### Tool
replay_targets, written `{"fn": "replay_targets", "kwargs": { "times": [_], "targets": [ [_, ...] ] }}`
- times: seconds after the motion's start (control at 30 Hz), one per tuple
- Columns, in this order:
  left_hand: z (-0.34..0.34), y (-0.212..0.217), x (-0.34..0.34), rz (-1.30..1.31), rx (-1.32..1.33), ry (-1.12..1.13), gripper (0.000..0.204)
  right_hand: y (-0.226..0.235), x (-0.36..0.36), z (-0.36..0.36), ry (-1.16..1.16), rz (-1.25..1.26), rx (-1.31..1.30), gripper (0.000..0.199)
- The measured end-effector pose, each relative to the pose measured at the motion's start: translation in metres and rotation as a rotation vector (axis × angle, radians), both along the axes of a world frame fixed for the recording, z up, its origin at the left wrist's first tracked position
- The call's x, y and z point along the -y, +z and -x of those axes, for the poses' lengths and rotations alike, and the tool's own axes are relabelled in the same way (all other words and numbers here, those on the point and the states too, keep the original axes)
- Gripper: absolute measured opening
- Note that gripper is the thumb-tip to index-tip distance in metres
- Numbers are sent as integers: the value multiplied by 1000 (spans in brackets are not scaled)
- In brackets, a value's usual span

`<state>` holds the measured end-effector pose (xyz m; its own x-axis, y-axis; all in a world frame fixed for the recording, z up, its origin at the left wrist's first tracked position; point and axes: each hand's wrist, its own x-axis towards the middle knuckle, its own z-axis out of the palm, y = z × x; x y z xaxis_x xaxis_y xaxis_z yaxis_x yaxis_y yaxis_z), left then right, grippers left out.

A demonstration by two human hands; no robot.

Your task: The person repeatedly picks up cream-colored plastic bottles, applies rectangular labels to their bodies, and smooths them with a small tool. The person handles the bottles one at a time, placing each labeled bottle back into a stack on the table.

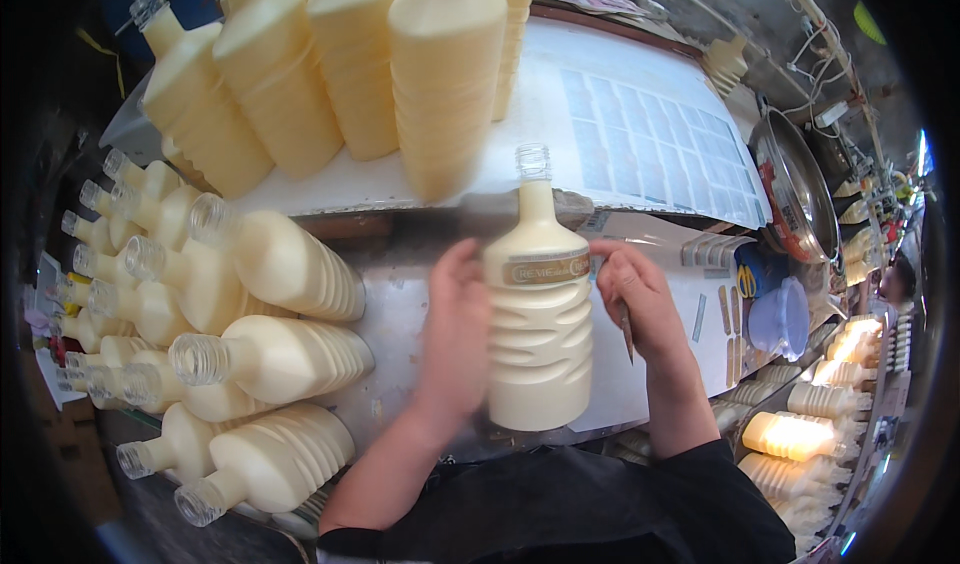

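The primary container, a cream bottle (540, 364), is located upright between the two hands, in front of the operator's dark-clothed torso; its threaded neck is clear and uncapped, and a label (545, 269) spans its shoulder. Its fill cannot be determined, and it cannot be told whether its base bears on the counter (395, 309). The left hand (458, 329) is blurred at the bottle's left side with fingers partly curled; its grip cannot be confirmed. The right hand (640, 299) is closed around one thin pointed tool (627, 334), tip downward, with a fingertip at the label's right end. To the left, a group of similar bottles (295, 359), more than ten, shows clear, uncapped necks. At the rear, at least five larger-looking cream bottles (450, 64) stand on a raised white surface (545, 84) and obstruct the view of its far left portion. A sheet of pale labels (650, 134) lies to their right. On the right are one lavender-blue basin (778, 319), contents not discernible, one round metal pan (795, 184), and brown strips (731, 314), about four. Beyond these, further bottles (790, 434) are partly lit by glare.
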<state>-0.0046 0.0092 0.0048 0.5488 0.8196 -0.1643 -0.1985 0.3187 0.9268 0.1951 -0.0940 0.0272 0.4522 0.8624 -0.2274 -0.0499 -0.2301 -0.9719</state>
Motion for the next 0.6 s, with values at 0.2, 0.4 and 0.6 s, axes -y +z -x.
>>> {"fn": "replay_targets", "kwargs": {
  "times": [0.2, 0.4, 0.6],
  "targets": [
    [-11, -5, 13, -252, -102, -28, 70, 9, 10, 12, 82, 105, -114, 38],
    [-12, -3, 12, -88, 76, -31, 63, 25, 11, 21, 136, -23, 196, 39],
    [-18, -1, 15, -69, 73, -39, 59, 25, 13, 16, 153, -24, 242, 36]
  ]
}}
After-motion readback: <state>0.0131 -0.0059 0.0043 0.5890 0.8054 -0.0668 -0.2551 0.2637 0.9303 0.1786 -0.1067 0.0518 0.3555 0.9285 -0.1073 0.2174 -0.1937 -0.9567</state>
